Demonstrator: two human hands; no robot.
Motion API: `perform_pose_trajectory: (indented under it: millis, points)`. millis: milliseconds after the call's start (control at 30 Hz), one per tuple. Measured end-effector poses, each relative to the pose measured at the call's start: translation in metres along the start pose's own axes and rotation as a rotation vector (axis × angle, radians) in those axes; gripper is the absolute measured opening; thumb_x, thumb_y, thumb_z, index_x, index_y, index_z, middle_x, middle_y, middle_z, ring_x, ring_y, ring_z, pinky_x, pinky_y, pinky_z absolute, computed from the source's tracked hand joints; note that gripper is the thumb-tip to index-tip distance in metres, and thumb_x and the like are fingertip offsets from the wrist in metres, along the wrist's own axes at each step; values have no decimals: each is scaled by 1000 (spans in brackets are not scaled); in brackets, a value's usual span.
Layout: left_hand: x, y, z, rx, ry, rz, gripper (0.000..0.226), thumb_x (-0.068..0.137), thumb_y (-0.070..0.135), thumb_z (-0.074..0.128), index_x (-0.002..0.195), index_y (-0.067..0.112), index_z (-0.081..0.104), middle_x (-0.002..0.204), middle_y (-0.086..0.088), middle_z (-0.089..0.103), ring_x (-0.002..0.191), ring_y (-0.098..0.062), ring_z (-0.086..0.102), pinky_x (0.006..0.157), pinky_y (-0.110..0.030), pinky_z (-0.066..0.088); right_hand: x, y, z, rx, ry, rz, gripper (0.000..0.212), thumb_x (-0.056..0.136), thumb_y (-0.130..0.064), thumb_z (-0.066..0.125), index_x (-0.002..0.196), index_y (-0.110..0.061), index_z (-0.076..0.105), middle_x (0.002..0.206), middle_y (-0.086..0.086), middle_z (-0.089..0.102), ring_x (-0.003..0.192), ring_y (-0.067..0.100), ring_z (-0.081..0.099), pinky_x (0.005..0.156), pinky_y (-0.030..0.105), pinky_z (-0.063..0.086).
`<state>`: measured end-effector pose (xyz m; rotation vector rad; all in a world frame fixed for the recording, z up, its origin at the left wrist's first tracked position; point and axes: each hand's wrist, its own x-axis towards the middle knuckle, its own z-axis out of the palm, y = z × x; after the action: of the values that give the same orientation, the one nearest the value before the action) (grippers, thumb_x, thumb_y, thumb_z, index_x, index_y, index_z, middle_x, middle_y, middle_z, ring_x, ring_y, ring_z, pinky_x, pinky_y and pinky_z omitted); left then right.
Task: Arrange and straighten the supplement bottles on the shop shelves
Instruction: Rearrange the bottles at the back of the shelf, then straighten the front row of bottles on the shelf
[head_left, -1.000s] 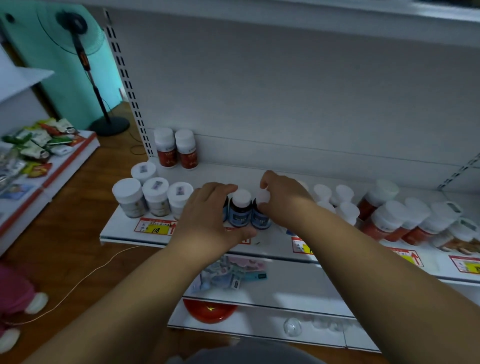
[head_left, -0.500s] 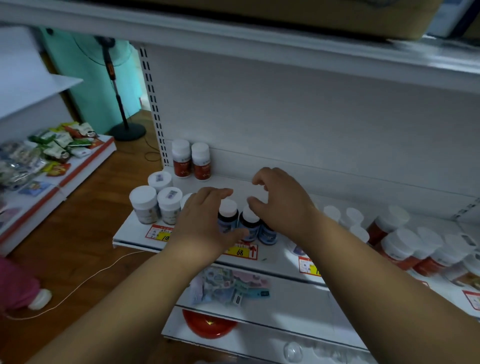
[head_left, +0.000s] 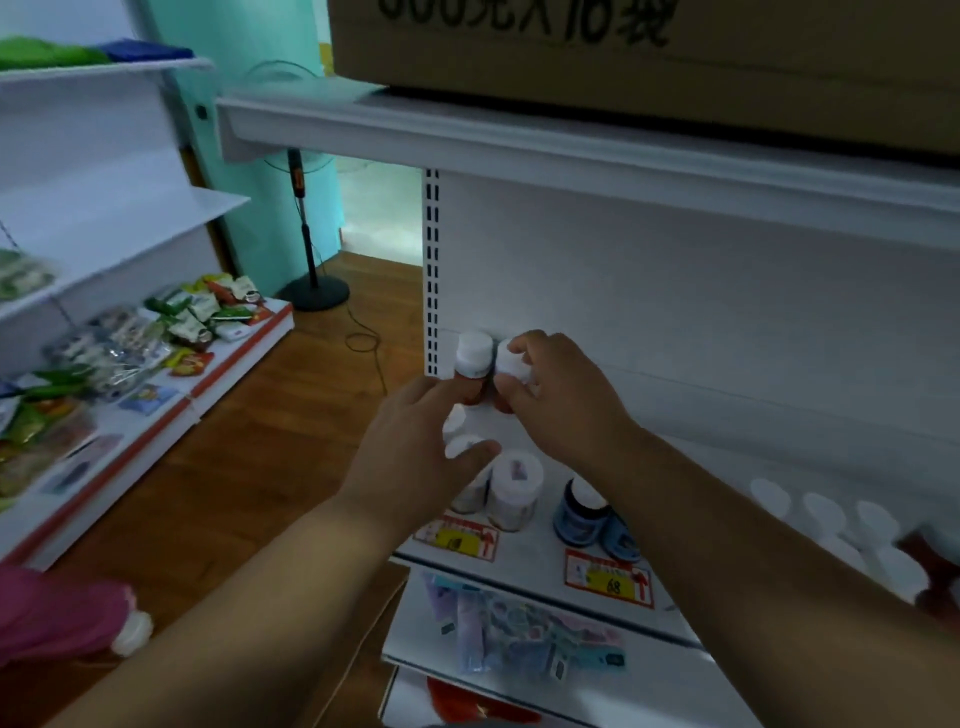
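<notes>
While my right hand (head_left: 558, 400) grips the right red bottle (head_left: 511, 364) at the shelf (head_left: 545, 545) back, my left hand (head_left: 415, 447) curls around its neighbour (head_left: 472, 356).

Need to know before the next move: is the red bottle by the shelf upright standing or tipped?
Standing. The left red bottle shows its white cap on top, body vertical beside the upright; the left hand covers its base.

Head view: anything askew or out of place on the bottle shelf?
One thing: the dark blue bottle at the shelf front looks tipped toward the edge, beside an upright one. The two red-label bottles at the back stand upright, with both hands on them.
</notes>
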<state>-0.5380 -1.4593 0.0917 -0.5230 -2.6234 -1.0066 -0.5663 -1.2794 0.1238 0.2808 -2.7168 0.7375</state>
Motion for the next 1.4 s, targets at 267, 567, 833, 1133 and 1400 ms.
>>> perform_pose_trajectory:
  millis: [267,567,833,1133,1400]
  points:
    - [50,-46,-10,29,-148,59,56,77,49,70,128,36,49,121,10,54,107,-9,50,90,-28,45,58,20,55,-280,-154,346,46,91,-40,54,133,-21,47,127,14,42,112,31,48,90,41,46]
    - [63,-71,-5,6,-204,129,54,77,51,68,125,39,49,117,14,52,106,-10,50,88,-28,44,67,30,68,-198,-106,427,38,82,-18,64,116,-9,47,115,13,52,103,33,54,83,37,43]
    - [72,-76,-7,-9,-257,109,57,76,54,67,127,39,47,119,15,52,108,-8,50,90,-30,48,76,38,66,-141,-138,459,43,84,-28,62,121,-16,43,108,12,57,96,32,57,79,39,48]
    - [75,-63,-9,-41,-234,89,65,75,60,65,131,36,44,126,10,51,111,-11,50,93,-37,49,61,32,58,121,78,618,59,77,-27,71,127,-13,43,117,8,58,104,28,58,81,36,51]
    - [56,-21,-12,-212,-237,93,100,61,85,41,143,27,36,141,1,43,125,-17,45,101,-35,40,-2,-6,9,752,311,608,56,55,-63,70,90,-20,58,90,1,65,87,19,66,74,38,58]
